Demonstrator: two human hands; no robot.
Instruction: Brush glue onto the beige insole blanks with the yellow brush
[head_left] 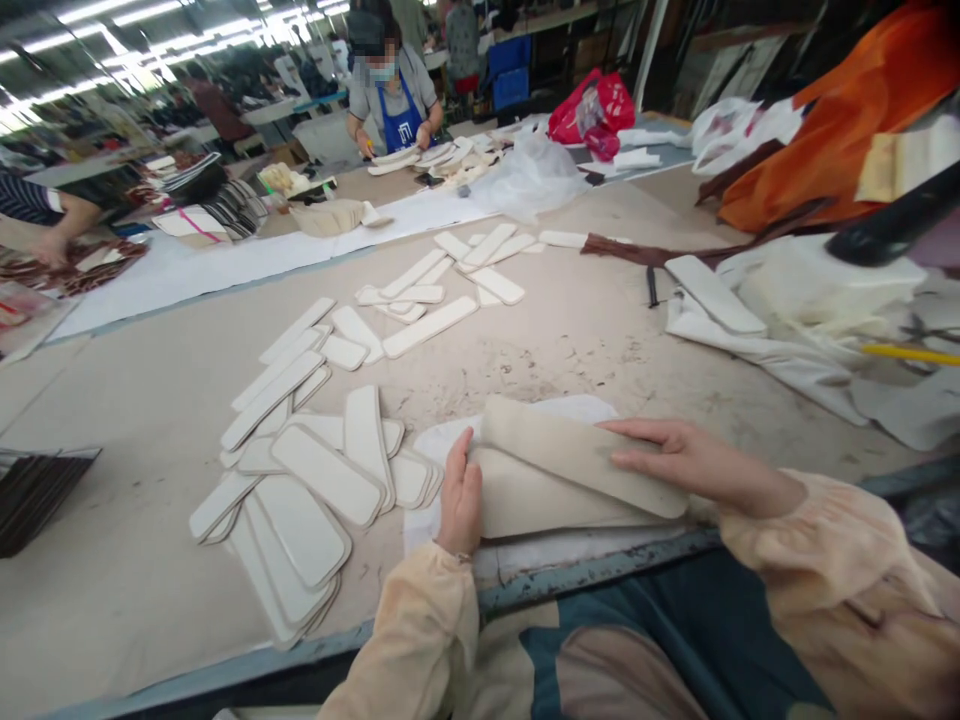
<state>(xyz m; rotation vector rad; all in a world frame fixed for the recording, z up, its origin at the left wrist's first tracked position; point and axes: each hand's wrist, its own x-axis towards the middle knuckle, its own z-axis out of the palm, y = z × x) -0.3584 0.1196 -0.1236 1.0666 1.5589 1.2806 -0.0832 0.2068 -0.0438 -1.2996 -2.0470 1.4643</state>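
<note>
Worktable (570, 350) is covered in beige sheeting, scuffed with dark marks mid-frame; its blue-grey edge (600, 572) is worn along the bottom. Two beige pieces are handled lower centre: an upper strip (570, 450) is laid aslant over a wider panel (532, 505), white paper (435, 440) underneath. Left ends are touched by the left hand (460, 495), held upright; upper strip is touched near its right end by fingers of the right hand (675, 455). Whether either grip is closed can't be told.

White strips (326, 470) are strewn from lower left to upper centre. Dark stack (45, 495) is cut off at left edge. Orange cloth (840, 140) is heaped upper right, red bag (592, 112) set upper centre-right. Room is lit by ceiling tubes (146, 12), upper left; far bench is worked by a person in a blue apron (401, 115).
</note>
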